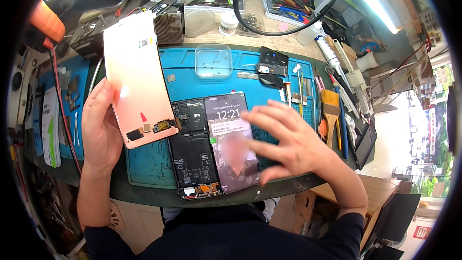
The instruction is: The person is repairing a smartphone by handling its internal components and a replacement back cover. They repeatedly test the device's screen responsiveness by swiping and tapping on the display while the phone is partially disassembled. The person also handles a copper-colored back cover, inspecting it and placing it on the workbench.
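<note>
My left hand grips a phone display panel by its left edge. The panel is tilted upright, with its copper-pink back and the ribbon connectors at its lower end facing me. Below and right of it lies an opened phone body, its black battery and circuit parts exposed. Right beside that body is a lit phone screen showing a clock and a lock-screen picture. My right hand is open, fingers spread, over the screen's right edge; whether the fingertips touch it I cannot tell.
On the blue work mat stand a clear plastic box and a black phone cover piece. A wide brush lies right among pens and screwdrivers. A black cable loops overhead. Tool trays line the back.
</note>
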Available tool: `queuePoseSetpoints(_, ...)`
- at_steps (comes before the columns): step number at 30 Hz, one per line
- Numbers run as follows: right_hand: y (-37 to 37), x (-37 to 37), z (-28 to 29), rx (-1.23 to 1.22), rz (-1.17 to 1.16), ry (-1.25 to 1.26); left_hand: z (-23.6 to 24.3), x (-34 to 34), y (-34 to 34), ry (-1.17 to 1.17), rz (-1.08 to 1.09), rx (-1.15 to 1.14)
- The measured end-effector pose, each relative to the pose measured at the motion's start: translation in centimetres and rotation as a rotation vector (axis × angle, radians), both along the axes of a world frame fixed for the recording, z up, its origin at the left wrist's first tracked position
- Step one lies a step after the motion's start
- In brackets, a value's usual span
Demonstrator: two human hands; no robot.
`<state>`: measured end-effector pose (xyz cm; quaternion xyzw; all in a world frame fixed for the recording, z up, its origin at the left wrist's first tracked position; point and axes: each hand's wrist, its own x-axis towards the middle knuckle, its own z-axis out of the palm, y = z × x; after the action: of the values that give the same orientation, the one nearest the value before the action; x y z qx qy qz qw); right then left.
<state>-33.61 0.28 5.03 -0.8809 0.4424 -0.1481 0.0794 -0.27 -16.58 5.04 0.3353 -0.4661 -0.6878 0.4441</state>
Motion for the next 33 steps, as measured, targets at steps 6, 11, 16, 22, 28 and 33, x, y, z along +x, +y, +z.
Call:
queuePoseSetpoints(6, -1.0, -0.5, -0.1, -0.114, -0.226, 0.159, -0.1, 0.0, -0.1, -0.005, -0.006, -0.027)
queuePoseSetpoints(11, -0.2, -0.5, 0.3, -0.126, -0.212, 0.122, -0.2, 0.1, -0.1, -0.011, -0.012, -0.030)
queuePoseSetpoints(16, 1.1, 0.2, 0.5, -0.068, -0.069, 0.060, -0.4, 0.7, -0.3, 0.019, -0.056, -0.010)
queuePoseSetpoints(22, 4.9, 3.3, 1.5, 0.536, -0.501, -0.948, 0.5, -0.3, 3.1, -0.031, -0.211, 0.096)
queuePoseSetpoints(28, 6.9, 5.0, 3.2, 0.895, -0.607, -1.482, 1.6, -4.9, 9.6, -0.104, -0.665, 0.185)
queuePoseSetpoints(33, 9.9, 1.9, 3.4, 0.655, -0.834, -1.420, 1.7, -5.8, 11.0, 0.053, -0.766, 0.217)
